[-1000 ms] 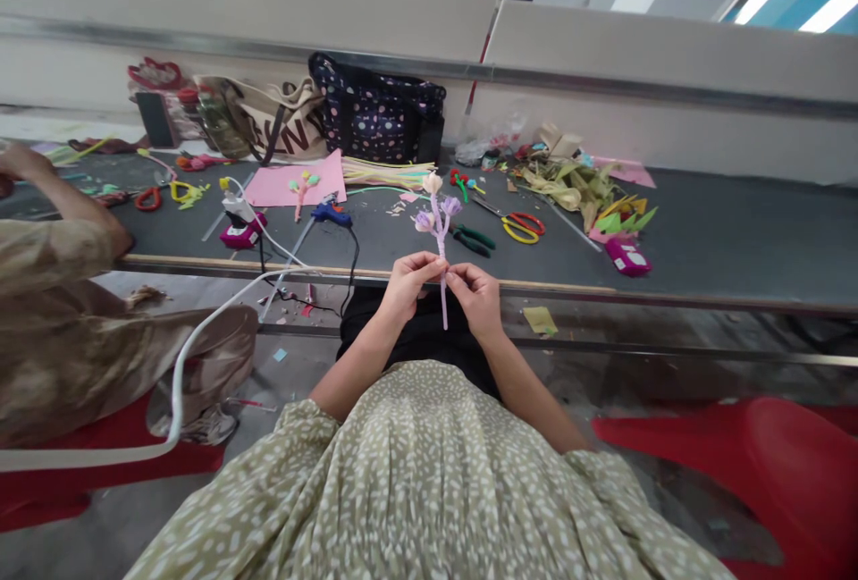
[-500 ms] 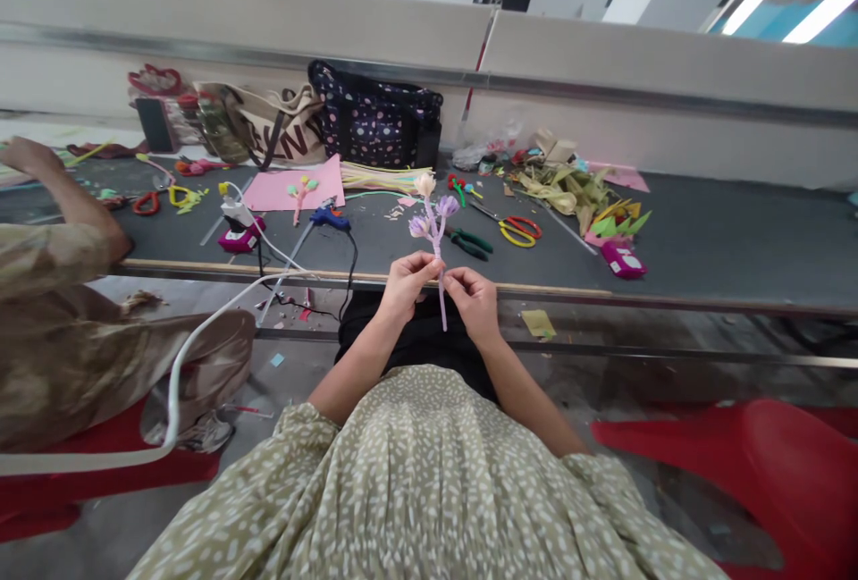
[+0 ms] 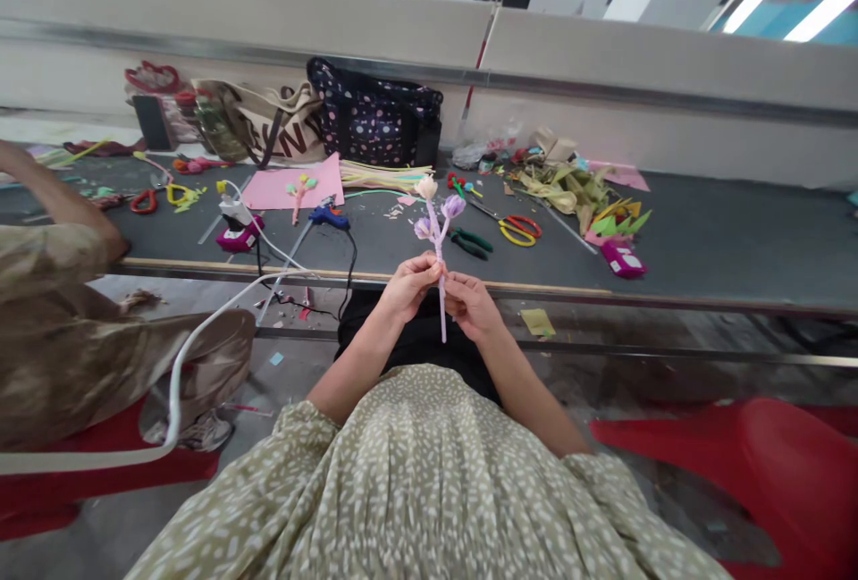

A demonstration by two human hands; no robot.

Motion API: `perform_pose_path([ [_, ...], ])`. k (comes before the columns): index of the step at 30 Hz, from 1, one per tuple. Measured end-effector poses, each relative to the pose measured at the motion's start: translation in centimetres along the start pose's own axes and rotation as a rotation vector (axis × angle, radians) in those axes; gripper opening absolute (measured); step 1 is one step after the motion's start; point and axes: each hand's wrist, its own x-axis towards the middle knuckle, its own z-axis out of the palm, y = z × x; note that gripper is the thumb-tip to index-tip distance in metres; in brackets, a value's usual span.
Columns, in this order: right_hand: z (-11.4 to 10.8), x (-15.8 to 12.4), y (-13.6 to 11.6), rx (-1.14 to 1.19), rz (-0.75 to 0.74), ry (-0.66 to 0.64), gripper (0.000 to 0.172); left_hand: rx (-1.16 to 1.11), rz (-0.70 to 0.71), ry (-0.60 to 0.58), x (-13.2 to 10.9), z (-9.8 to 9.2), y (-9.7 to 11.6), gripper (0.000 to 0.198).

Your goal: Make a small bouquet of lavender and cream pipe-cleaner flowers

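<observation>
A flower stem [image 3: 435, 236] with lilac and cream blooms stands upright at the table's front edge, its lower end hanging below the fingers. My left hand [image 3: 410, 287] pinches it where the branches join. Close beside it, my right hand [image 3: 471, 301] has its fingers pressed together at the stem just below; whether they grip it is hard to make out. Behind the hands lie dark green pliers [image 3: 470, 243] and scissors with red and yellow handles [image 3: 519, 230]. A blue glue gun [image 3: 330, 217] rests to the left.
Dark table [image 3: 724, 240] carries a pink sheet [image 3: 261, 189], pale strips [image 3: 389, 176], dry husks [image 3: 556, 187] and a magenta box [image 3: 623, 259]. Bags [image 3: 375, 120] stand at the back. A white cable [image 3: 180, 357] crosses left, near another person's arm [image 3: 63, 200]. A red stool [image 3: 791, 473] is right.
The flower stem has turned slightly, its blooms shifting right. My right hand has moved a little down, its fingers closer to the stem. The other person's hand has moved left, out of view.
</observation>
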Motion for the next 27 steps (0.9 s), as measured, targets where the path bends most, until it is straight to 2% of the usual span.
perform_pose_path([
  [7,-0.2,0.1,0.5,0.142,0.128,-0.064,0.033,-0.048,-0.07,-0.083,0.1,-0.1,0.0,0.033],
  [14,-0.1,0.2,0.3,0.051,0.051,-0.035,0.025,-0.014,-0.08,-0.062,0.4,-0.5,-0.2,0.032],
  [18,0.4,0.1,0.5,-0.037,-0.109,0.103,0.025,0.061,0.009,-0.017,0.4,-0.4,-0.6,0.027],
  [23,0.7,0.3,0.9,-0.229,-0.281,0.3,0.022,0.222,0.175,0.174,0.3,-0.2,-1.3,0.025],
  [27,0.3,0.2,1.0,-0.428,-0.404,0.387,0.021,0.312,0.247,0.237,0.1,0.2,-1.3,0.023],
])
